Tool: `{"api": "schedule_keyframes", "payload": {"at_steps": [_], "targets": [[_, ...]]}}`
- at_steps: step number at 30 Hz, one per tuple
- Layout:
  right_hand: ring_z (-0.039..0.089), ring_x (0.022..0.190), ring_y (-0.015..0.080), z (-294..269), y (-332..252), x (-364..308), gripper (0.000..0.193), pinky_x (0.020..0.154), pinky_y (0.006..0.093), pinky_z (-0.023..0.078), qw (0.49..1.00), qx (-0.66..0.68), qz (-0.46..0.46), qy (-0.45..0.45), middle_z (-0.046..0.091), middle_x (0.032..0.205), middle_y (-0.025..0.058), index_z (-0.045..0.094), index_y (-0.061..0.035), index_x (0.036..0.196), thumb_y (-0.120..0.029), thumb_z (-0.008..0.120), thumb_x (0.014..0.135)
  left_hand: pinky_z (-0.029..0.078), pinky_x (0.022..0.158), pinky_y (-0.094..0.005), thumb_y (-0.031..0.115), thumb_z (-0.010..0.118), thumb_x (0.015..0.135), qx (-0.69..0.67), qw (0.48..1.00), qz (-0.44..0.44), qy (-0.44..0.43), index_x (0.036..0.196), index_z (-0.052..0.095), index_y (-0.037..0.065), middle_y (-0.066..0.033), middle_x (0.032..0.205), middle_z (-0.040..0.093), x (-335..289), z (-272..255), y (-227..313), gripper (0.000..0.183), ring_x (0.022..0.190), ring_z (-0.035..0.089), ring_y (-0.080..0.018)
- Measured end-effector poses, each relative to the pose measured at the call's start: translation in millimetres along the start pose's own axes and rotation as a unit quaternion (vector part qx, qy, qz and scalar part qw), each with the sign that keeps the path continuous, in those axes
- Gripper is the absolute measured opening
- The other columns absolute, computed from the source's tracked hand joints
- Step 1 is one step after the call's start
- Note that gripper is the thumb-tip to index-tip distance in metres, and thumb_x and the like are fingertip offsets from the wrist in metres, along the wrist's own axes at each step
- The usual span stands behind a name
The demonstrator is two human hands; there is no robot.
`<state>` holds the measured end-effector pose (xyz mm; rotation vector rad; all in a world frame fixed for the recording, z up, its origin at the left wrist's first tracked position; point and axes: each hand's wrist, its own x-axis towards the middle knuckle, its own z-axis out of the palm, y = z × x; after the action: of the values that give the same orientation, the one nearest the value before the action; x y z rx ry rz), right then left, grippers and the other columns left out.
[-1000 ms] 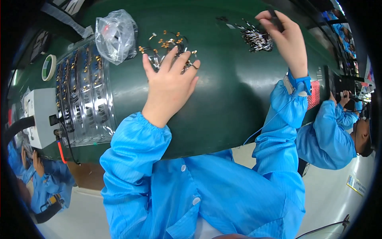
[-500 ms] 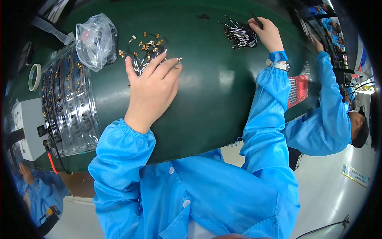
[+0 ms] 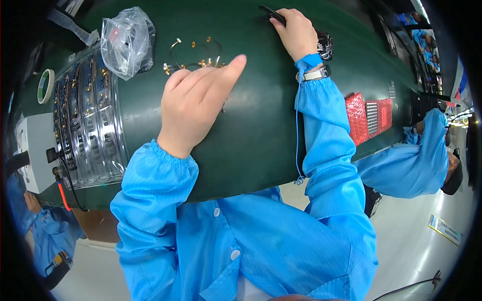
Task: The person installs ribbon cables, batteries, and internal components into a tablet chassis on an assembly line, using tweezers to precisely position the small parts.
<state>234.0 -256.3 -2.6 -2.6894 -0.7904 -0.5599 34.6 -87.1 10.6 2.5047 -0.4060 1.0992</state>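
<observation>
Curled over on the green table, my left hand [image 3: 188, 105] has its thumb stretched to the upper right and its other fingers bent out of sight. Whatever those fingers hold is hidden. Thin black cables with small gold connectors [image 3: 206, 63] lie just beyond its knuckles, partly covered by it. Farther right, my right hand [image 3: 297, 34] grips black tweezers [image 3: 273, 15], pointing up and left. A bundle of black cables with silvery ends [image 3: 325, 46] shows beside that hand's wrist, mostly behind it.
At left are a clear plastic bag [image 3: 128, 42], clear trays of small parts [image 3: 90, 125], a tape roll [image 3: 45, 86] and a grey-white box [image 3: 37, 150]. Red bubble-wrap pouches [image 3: 357, 118] lie at right. A co-worker in a blue sleeve [image 3: 406, 168] is beyond them.
My right hand has moved left with the tweezers, away from the cable bundle. My left hand has gone from spread fingers to curled ones over the connector cables.
</observation>
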Motion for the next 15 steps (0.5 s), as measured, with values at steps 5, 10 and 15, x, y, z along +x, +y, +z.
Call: {"api": "schedule_keyframes", "payload": {"at_steps": [5, 10, 15], "targets": [[0.062, 0.085, 0.0323, 5, -2, -1, 0.021, 0.070, 0.0418, 0.051, 1.000, 0.014, 0.011, -0.009, 0.064, 0.092, 0.0094, 0.064, -0.0123, 0.096, -0.026, 0.063, 0.081, 0.044, 0.070, -0.0272, 0.008, 0.060, 0.073, 0.007, 0.999, 0.017, -0.049, 0.098, 0.064, 0.009, -0.0001, 0.092, 0.065, -7, 0, -3, 0.025, 0.084, 0.061, -0.0134], [0.062, 0.083, 0.0349, -1, -5, 1, 0.020, 0.070, 0.0433, 0.050, 0.998, 0.043, 0.041, -0.025, 0.066, 0.090, 0.0126, 0.063, -0.0130, 0.098, -0.025, 0.062, 0.082, 0.044, 0.077, -0.0304, 0.003, 0.064, 0.068, 0.030, 0.993, -0.008, -0.114, 0.094, 0.065, 0.009, -0.0001, 0.096, 0.066, -10, -7, 0, 0.027, 0.084, 0.062, -0.0154], [0.061, 0.080, 0.0366, -9, 0, 0, 0.017, 0.068, 0.0412, 0.050, 0.999, 0.023, -0.025, 0.014, 0.064, 0.085, 0.0146, 0.060, -0.0088, 0.095, -0.021, 0.060, 0.083, 0.044, 0.080, -0.0315, 0.006, 0.064, 0.069, 0.029, 0.992, -0.003, -0.120, 0.091, 0.065, 0.009, -0.0003, 0.094, 0.065, -5, -8, -4, 0.022, 0.082, 0.061, -0.0158]]}}
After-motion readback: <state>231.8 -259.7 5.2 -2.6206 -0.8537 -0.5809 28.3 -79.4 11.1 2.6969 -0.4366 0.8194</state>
